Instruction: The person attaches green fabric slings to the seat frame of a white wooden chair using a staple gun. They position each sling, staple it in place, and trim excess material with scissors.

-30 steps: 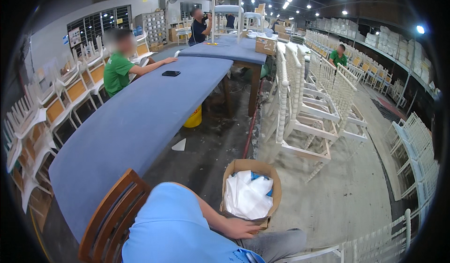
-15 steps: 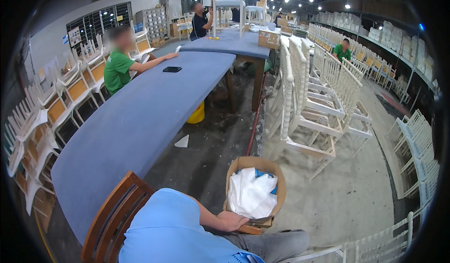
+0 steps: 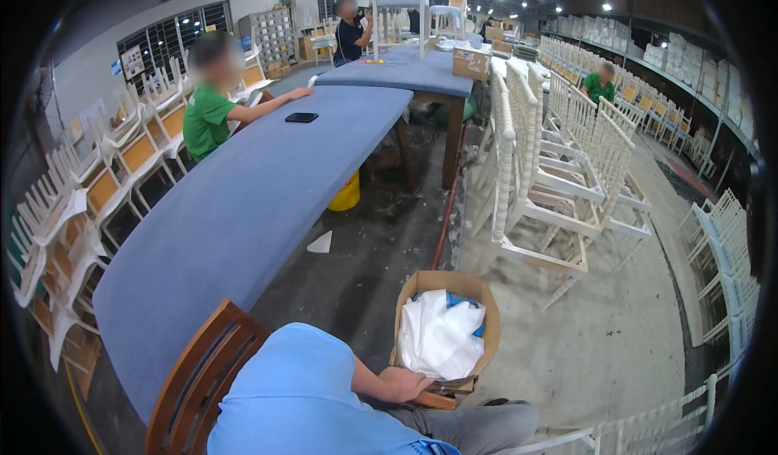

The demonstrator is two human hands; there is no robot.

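1. wooden armrest (image 3: 439,401): it lies under the left hand (image 3: 402,384), its bare end showing just past the fingertips. the fingers look draped over the wood; i cannot tell whether they grip it or lie loose. the right hand is out of view.
2. for a steady rest, i judge it best to set the weight along the palm, leave the fingers relaxed, and have the tips clear of the box beside them.
3. cardboard box (image 3: 489,325): just beyond the fingers, open at the top; whether the fingertips touch its near wall is unclear. crumpled white sheeting (image 3: 438,337) fills most of it, and blue material (image 3: 478,313) shows along the side farther from the fingers. anything beneath is hidden.
4. blue table (image 3: 219,187): left of the fingers and running well beyond them, with a black phone (image 3: 301,117) toward its far end.
5. white chair frames (image 3: 539,261): beyond the fingers to the right, standing close together.
6. yellow bucket (image 3: 345,196): well beyond the fingers, partly hidden by the table edge; its contents cannot be seen.
7. small carton (image 3: 472,64): farthest from the fingers, on another table (image 3: 389,72); what it holds does not show.
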